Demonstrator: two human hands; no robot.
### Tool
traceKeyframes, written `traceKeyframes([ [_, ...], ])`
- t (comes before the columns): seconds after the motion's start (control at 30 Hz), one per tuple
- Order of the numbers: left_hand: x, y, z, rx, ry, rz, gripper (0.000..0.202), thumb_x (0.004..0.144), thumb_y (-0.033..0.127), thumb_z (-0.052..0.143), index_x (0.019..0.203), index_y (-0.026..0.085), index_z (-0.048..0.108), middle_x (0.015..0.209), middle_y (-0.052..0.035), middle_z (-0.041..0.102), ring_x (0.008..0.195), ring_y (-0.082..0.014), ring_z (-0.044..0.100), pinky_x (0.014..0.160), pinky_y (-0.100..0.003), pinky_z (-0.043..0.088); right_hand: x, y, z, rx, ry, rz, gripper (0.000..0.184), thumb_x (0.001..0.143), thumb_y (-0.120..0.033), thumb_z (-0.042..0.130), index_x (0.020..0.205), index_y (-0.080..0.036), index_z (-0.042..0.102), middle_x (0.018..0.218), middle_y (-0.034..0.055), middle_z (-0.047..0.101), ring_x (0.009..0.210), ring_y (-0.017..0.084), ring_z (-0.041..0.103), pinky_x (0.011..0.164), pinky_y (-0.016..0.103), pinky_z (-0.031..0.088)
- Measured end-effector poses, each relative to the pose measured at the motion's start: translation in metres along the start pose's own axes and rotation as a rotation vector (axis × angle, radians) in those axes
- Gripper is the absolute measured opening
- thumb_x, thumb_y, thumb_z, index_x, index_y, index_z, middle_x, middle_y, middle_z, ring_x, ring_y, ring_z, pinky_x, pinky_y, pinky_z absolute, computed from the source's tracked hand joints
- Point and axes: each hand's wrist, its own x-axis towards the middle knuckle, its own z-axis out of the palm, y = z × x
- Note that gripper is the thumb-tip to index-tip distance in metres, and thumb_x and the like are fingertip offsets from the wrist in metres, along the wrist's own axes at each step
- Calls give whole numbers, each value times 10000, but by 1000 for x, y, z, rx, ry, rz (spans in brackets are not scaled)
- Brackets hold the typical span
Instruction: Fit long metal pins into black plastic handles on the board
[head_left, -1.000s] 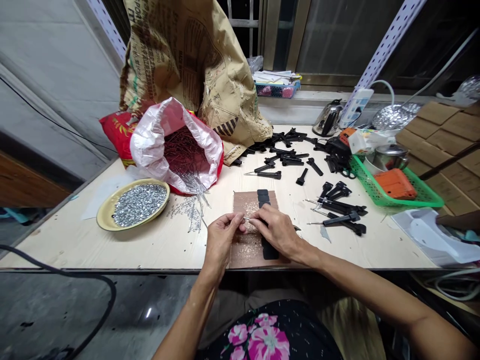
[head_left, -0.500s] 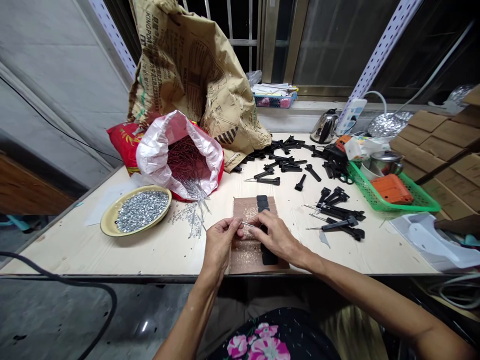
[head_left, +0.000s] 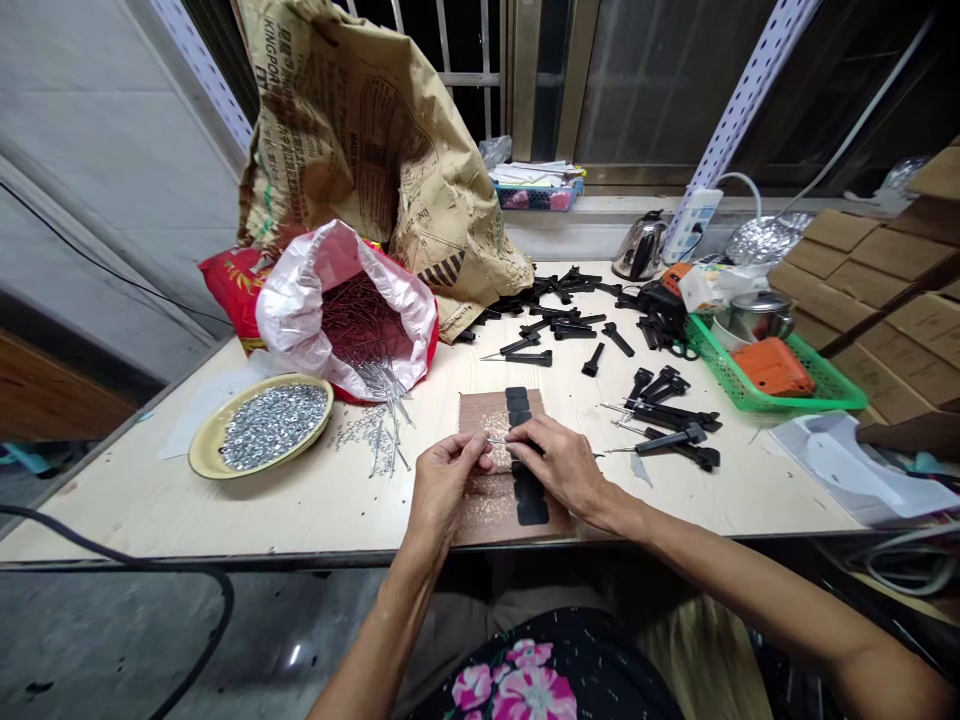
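Over the brown board (head_left: 480,510) at the table's front edge, my left hand (head_left: 442,480) pinches one end of a thin metal rod (head_left: 496,441) between thumb and fingertips. The rod's other end is in the closed fingers of my right hand (head_left: 561,468). It lies nearly level, with only a short middle length showing. Beneath my right hand runs a row of black rounded pads (head_left: 531,505) along the board, partly covered by the fingers. Right of that hand lie several black plastic handles (head_left: 679,435), some with metal rods sticking out.
Left of the board, a yellow dish (head_left: 196,455) holds small shiny metal pieces. Behind it, a red and white bag (head_left: 289,310) spills thin metal rods (head_left: 386,385). More black handles (head_left: 570,325) lie farther back. A green basket (head_left: 832,395) and cardboard boxes (head_left: 885,325) are at right.
The view has shifted slightly, moving the table things left in the picture. My right hand has moved a little right over the board, and the rod lies more level. Both hands keep their pinch.
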Motion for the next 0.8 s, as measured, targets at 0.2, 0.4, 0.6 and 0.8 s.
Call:
traceKeyframes([
  [0.2,2,-5,-2,155,34,92,271,724,392,693,785,129,668,592,12,614,561,-78,543,567,-177,405,-4,-2,2,-152,-23,-13,223,966,-299,395,1012,-203,592,945,31,607,804,124,602,660,212,436],
  [0.4,5,-8,3,31,-28,-34,281,694,379,719,735,108,659,555,13,602,493,-66,532,513,-166,401,-5,8,-1,-182,-36,-69,236,973,-306,384,988,-217,602,911,10,609,781,115,588,643,217,406],
  [0.6,4,-9,9,-124,-14,-97,400,702,439,695,877,80,685,703,-40,651,559,-83,572,572,-207,487,-5,19,-2,-155,-10,-63,232,967,-320,401,978,-218,610,919,13,616,792,116,585,642,212,396],
  [0.8,8,-12,6,13,41,-31,487,802,499,561,1026,78,661,844,-87,659,631,-116,603,643,-280,532,-4,28,-6,-148,-13,-61,228,967,-318,401,999,-225,607,932,16,612,803,119,580,654,210,399],
])
